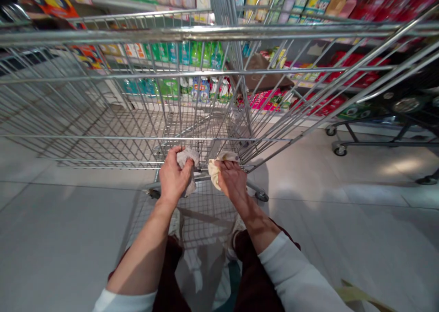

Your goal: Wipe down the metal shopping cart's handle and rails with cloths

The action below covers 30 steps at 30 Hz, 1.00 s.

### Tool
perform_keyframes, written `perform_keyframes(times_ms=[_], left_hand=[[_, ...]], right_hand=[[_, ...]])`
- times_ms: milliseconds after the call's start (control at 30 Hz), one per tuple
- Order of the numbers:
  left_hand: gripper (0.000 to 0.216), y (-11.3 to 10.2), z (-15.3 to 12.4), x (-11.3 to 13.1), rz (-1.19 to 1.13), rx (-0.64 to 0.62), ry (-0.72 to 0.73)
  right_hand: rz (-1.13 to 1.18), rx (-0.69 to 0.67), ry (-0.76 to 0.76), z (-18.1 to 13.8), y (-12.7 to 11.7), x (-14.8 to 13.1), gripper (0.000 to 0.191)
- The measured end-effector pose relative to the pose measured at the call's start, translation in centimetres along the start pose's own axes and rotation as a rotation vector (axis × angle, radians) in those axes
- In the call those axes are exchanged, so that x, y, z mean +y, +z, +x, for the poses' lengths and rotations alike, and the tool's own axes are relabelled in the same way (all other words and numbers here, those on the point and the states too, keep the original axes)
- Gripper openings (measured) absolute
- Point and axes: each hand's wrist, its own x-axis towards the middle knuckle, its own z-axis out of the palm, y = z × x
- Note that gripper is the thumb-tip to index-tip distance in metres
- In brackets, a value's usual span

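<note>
A metal shopping cart [137,120] stands in front of me, its wire basket filling the upper half of the head view. My left hand [174,177] is closed around a crumpled grey-white cloth [188,157], pressing it on the cart's lower rear bar. My right hand [232,178] grips a cream cloth [215,169] against the same low bar, just to the right. Both forearms reach down and forward, white sleeves pushed up. My knees in dark trousers show at the bottom.
Store shelves [178,56] with green bottles and colourful packs run behind the cart. A second trolley base with wheels [377,138] stands at the right. Pale tiled floor [61,229] spreads to the left and right. A cart wheel [262,196] sits near my right hand.
</note>
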Motion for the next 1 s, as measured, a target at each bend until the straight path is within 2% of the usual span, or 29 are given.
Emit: perform_keyframes(times_ms=[67,133,200,300,400,500,600,700,833,1000], left_hand=[[0.044,0.2,-0.1,0.1,-0.013,0.011,-0.009],[0.044,0.4,-0.5,0.3,-0.025,0.075,0.008],[0.045,0.7,-1.1,0.7,-0.037,0.194,0.067],[0.041,1.1,-2.1,1.6,-0.069,0.326,0.202],[0.036,1.9,-2.6,2.4,-0.107,0.265,0.315],[0.046,3.0,-2.5,3.0,-0.112,0.121,0.321],[0.057,3.8,-2.2,3.1,-0.09,-0.02,0.277],[0.057,4.5,-1.9,3.3,-0.106,-0.062,0.216],[0.047,5.0,-1.7,3.7,-0.113,-0.006,0.137],[0.046,4.9,-1.7,3.8,-0.107,-0.01,0.116]], right_hand=[[0.048,0.026,-0.008,0.0,-0.5,0.1,0.037],[0.096,0.118,0.007,-0.2,-1.1,0.4,0.033],[0.137,0.308,0.003,-0.5,-2.0,0.9,0.03],[0.176,0.699,-0.013,-0.8,-3.6,2.2,0.026],[0.18,0.967,0.087,-0.3,-5.0,3.5,0.023],[0.203,1.041,0.166,0.7,-5.1,4.4,0.028],[0.205,1.006,0.246,1.3,-4.0,4.4,0.031],[0.226,0.857,0.305,1.3,-2.4,3.5,0.027],[0.292,0.552,0.315,0.2,-1.1,2.2,0.028],[0.148,0.077,0.285,-0.6,-1.1,1.0,0.037]])
